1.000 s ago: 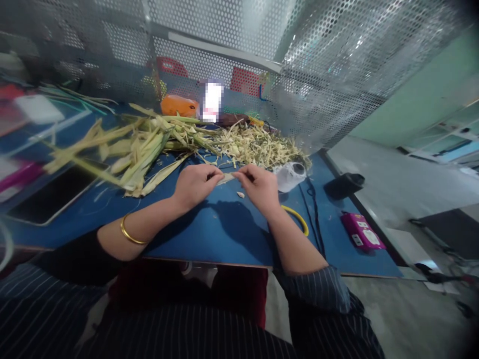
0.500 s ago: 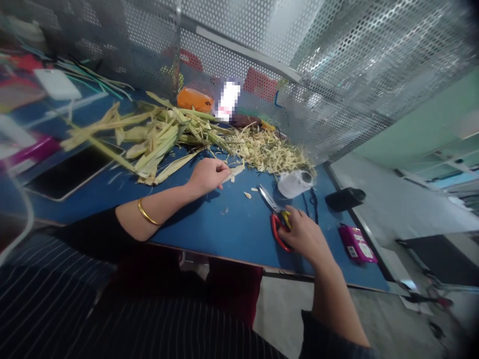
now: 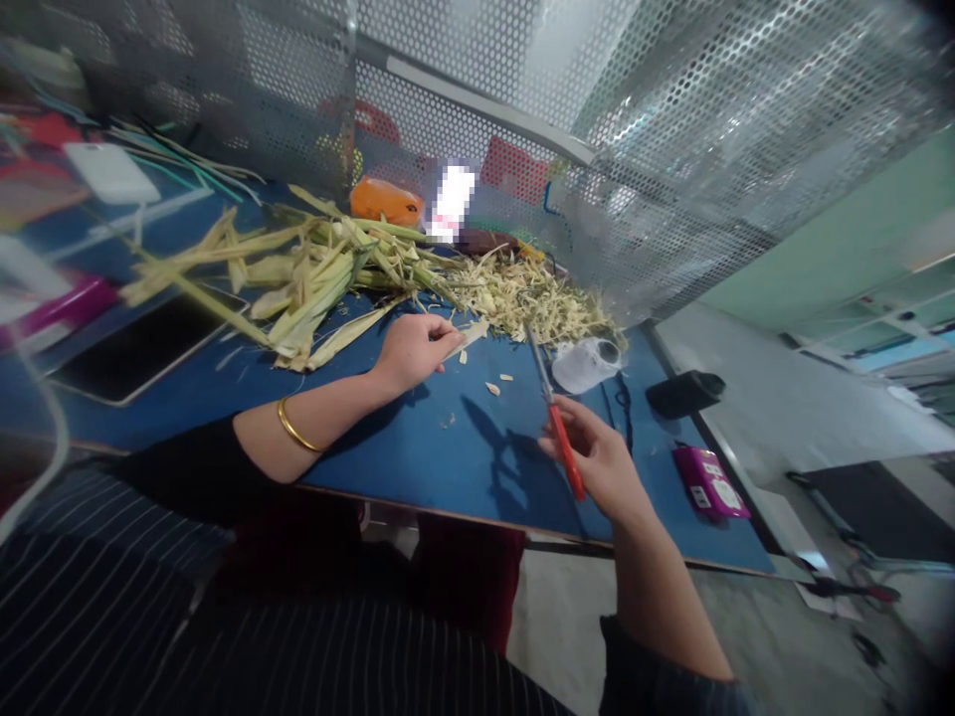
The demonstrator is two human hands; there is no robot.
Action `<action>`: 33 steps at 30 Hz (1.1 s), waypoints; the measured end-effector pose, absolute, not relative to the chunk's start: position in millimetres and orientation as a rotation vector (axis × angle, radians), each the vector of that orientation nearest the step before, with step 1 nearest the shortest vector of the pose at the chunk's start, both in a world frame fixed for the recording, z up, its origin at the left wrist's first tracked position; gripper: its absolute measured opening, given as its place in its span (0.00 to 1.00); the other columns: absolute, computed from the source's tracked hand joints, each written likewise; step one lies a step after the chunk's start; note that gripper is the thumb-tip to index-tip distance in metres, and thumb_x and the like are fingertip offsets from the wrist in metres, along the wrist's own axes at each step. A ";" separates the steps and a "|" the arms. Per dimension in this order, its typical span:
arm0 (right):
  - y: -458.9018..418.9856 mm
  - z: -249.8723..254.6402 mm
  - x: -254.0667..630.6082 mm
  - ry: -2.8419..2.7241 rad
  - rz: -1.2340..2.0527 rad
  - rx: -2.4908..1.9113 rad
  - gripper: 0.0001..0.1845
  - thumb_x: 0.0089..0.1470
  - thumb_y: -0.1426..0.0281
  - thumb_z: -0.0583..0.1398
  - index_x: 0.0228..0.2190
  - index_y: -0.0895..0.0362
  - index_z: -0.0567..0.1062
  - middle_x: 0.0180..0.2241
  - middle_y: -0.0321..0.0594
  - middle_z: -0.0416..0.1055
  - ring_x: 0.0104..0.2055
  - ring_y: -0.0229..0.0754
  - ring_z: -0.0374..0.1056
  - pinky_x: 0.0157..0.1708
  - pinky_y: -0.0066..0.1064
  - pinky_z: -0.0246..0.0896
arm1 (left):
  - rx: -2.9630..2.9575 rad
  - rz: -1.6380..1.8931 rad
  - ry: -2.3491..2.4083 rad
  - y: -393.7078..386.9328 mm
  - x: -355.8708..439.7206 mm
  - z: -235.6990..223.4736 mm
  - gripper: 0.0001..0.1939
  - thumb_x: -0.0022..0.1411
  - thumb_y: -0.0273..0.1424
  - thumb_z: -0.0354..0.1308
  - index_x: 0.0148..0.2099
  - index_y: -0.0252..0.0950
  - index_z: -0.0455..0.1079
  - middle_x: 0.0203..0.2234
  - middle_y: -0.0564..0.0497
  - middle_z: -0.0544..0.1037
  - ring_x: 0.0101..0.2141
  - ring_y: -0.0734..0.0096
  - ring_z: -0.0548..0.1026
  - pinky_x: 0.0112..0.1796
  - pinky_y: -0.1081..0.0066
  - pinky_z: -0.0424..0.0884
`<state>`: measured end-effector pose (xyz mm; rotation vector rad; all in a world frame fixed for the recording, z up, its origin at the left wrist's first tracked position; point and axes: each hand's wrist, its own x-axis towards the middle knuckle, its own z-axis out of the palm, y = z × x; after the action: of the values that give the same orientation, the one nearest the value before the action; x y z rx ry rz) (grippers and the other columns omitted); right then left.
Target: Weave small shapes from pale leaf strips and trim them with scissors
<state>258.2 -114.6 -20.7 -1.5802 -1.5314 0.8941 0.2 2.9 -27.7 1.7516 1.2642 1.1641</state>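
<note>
My left hand (image 3: 418,350) pinches a pale strip of dried leaf (image 3: 473,336), whose free end points right toward a heap of cut shreds (image 3: 522,293). In my right hand (image 3: 593,452) is a pair of scissors (image 3: 559,433) with red handles, lifted off the table and turned edge-on, blades pointing away from me. Their shadow falls on the blue table (image 3: 448,457). A few small leaf scraps (image 3: 493,389) lie between my hands. Behind my left hand rests a pile of long dried leaves (image 3: 320,268), which look like corn husks.
A whitish roll (image 3: 586,366) lies just beyond the scissors. Farther right are a black cylinder (image 3: 686,395) and a purple packet (image 3: 712,482). A dark tablet (image 3: 149,343) lies at left, an orange packet (image 3: 384,201) behind the leaves. A perforated metal screen (image 3: 477,99) closes the back.
My right hand has picked the scissors up off the table and tilted them edge-on, blades now pointing toward the shreds. My left hand stays nearly still with its strip.
</note>
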 end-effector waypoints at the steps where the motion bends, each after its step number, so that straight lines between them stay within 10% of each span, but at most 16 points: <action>1: -112.0 -19.0 252.1 -1.551 0.945 -1.558 0.34 0.39 0.62 0.69 0.49 0.54 0.68 0.34 0.37 0.72 0.34 0.41 0.70 0.38 0.34 0.68 | 1.744 1.177 1.263 3.3 0.4 -28.1 0.13 0.58 0.39 0.58 0.30 0.35 0.74 0.20 0.55 0.75 0.17 0.75 0.73 0.24 0.76 0.66; 33: -108.3 -40.5 228.8 -1.765 0.630 -1.589 0.25 0.51 0.57 0.63 0.49 0.55 0.75 0.40 0.42 0.77 0.41 0.46 0.73 0.43 0.36 0.68 | 1.868 0.955 1.176 -0.2 1.7 -27.6 0.12 0.58 0.37 0.59 0.27 0.36 0.76 0.13 0.54 0.72 0.16 0.74 0.71 0.25 0.73 0.66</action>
<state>228.8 -108.3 -40.5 -1.5893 -1.7648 0.6298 1.7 -0.2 -27.6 1.8682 1.1759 0.9546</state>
